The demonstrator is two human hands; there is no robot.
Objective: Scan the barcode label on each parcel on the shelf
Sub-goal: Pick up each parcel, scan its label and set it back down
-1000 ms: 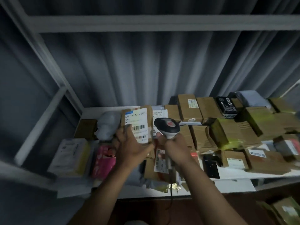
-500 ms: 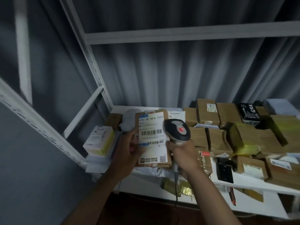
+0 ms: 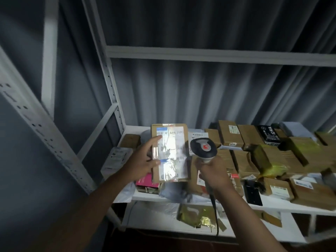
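Observation:
My left hand [image 3: 143, 160] holds a flat brown cardboard parcel [image 3: 183, 140] upright by its left edge, thumb and fingers pinching it. Its white barcode label [image 3: 171, 153] faces me and is washed out by bright glare. My right hand [image 3: 212, 171] grips the handle of a grey barcode scanner [image 3: 203, 148] with a red mark on its head. The scanner head sits just right of the parcel, and its cable hangs down past the shelf edge. Several brown boxes [image 3: 231, 135] with labels fill the white shelf [image 3: 272, 206].
A pink packet [image 3: 145, 180] and a white box [image 3: 116, 157] lie at the shelf's left end. A black box [image 3: 269, 135] stands at the back right, a flat black item [image 3: 252, 193] near the front. Gold foil packets [image 3: 198, 217] lie on the lower shelf. White uprights [image 3: 45, 124] stand left.
The held parcel has risen and turned flatter toward me, and its label now glares white. The scanner stays beside it. The view has shifted down and left.

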